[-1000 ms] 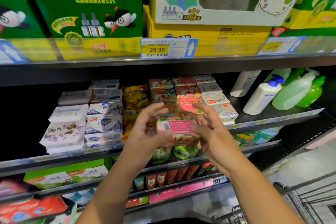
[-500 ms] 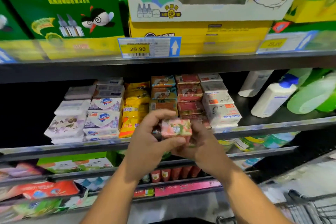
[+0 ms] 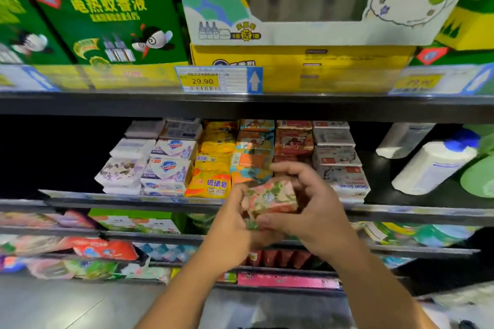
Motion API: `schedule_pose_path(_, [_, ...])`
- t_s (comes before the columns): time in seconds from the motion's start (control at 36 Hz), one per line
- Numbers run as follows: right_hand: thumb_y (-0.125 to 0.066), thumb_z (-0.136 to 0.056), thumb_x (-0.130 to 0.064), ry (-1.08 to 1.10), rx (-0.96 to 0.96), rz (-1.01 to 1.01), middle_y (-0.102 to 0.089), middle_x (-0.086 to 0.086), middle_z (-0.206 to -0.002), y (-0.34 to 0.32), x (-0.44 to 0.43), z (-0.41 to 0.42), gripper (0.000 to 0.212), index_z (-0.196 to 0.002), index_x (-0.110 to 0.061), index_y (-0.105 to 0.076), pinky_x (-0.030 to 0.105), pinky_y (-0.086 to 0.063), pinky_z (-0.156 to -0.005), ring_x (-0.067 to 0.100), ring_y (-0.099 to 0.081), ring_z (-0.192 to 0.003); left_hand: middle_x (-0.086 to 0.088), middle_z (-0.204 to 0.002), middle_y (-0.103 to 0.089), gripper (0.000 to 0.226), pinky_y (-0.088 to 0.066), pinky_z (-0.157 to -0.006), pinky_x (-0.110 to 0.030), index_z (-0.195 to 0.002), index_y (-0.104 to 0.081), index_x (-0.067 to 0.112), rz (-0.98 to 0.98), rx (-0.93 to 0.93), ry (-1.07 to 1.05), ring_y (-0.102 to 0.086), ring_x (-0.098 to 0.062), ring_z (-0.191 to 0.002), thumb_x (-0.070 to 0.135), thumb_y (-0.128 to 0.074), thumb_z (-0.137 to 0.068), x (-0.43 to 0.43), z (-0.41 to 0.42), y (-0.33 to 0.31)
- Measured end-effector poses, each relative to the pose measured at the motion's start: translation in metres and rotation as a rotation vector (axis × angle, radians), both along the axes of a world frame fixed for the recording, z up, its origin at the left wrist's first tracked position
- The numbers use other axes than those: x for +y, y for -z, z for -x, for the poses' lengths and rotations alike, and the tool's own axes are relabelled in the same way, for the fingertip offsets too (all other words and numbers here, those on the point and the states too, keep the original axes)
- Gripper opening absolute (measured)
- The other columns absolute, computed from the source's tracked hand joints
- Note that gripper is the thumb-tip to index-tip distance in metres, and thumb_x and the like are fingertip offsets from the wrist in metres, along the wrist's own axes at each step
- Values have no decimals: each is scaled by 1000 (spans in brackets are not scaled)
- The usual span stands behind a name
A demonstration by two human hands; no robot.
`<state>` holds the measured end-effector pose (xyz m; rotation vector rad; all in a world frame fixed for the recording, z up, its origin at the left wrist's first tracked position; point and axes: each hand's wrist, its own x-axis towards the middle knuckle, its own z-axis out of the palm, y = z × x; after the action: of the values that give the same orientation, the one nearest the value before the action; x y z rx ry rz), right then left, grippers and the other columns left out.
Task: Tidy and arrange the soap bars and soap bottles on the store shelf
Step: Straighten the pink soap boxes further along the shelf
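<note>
The soap shelf point(image 3: 160, 201) looms nearer than a second ago. The left hand point(image 3: 230, 224) and the right hand point(image 3: 318, 211) have risen to its front edge, both gripping the floral soap bar point(image 3: 272, 196). The bar is now turned floral side up, its pink label hidden. It sits just before the red-wrapped column point(image 3: 294, 141), probably its slot.

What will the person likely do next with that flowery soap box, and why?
Probably push the floral soap box forward onto the shelf before the red soap boxes: left hand and right hand grip it directly in front of that row.
</note>
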<state>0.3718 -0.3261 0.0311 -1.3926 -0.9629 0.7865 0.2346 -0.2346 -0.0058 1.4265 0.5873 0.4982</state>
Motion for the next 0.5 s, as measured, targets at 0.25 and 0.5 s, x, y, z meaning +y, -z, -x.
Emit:
schedule_pose_path(0.25, [-76, -69, -48, -89, 107, 289, -77, -4, -96, -2, -6, -25, 34, -97, -28, -77, 31, -58, -77, 15, -73, -89, -7, -86, -68, 47, -53, -63, -29, -101, -60, 13, 370, -239, -397, -66, -19, -77, 25, -89, -67, -2, 6, -4])
schedule_pose_path(0.5, [-58, -95, -53, -189, 227, 574, -71, 8, -86, 18, -6, -25, 30, -117, -33, -61, 26, -40, -44, 20, -63, -55, -7, -77, -63, 23, -34, -38, -23, -111, -60, 14, 232, 275, -277, -54, -17, -44, 31, -62, -97, -5, 20, 2])
